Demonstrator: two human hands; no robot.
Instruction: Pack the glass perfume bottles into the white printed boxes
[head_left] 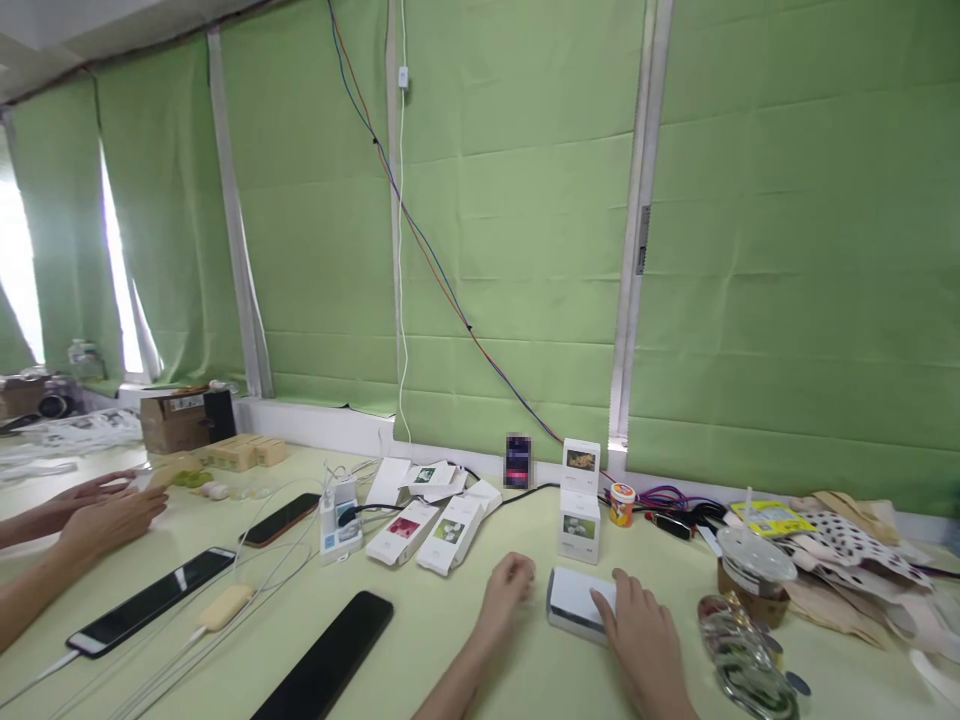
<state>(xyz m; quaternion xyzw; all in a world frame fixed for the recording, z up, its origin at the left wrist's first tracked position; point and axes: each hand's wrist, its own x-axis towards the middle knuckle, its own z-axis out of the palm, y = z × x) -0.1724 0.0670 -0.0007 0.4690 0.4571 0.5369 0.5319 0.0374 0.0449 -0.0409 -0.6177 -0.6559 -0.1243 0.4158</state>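
A small white box [576,598] with a grey side lies flat on the table in front of me. My right hand [637,630] is closed over its right end, with the thumb on the top face. Left of the box, apart from it, my left hand [504,600] is held with curled fingers, and nothing shows in it. Behind the box stand two stacked white cartons [579,528] with flower pictures. More white cartons [450,535] with pictures lie in a loose pile to the left.
A large black phone [330,655] lies left of my arms. Another person's hands [105,515] are at the far left, near a charging phone [154,600]. A power strip [339,525] trails cables. At right are a lidded cup [754,570], a clear plastic package [746,650] and crumpled fabric.
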